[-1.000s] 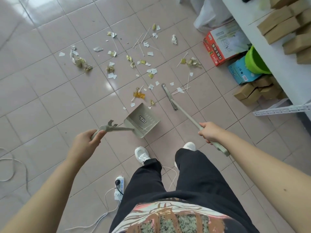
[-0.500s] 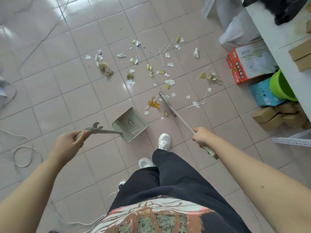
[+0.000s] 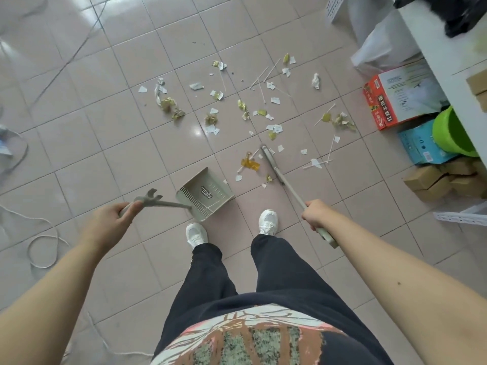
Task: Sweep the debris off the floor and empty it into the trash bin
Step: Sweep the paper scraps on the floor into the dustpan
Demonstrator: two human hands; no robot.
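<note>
My left shoe has stepped up since half a second ago and now stands about level with my right shoe; both tools sit much where they were. My left hand is curled round the end of the dustpan's long handle. The dustpan lies just beyond that hand, toward my right, on the tiled floor, its open mouth turned away from me. My right hand is clamped round the broom near the top of its handle, the end poking out behind my fist. The handle slants away from that hand, and the bristle head rests at the near edge of the debris. These paper scraps, gold wrappers and thin sticks lie scattered beyond both hands, the closest between dustpan and broom head. Out to the right of my broom hand stand cardboard boxes and a green bucket. A white cord loops left of my dustpan hand.
</note>
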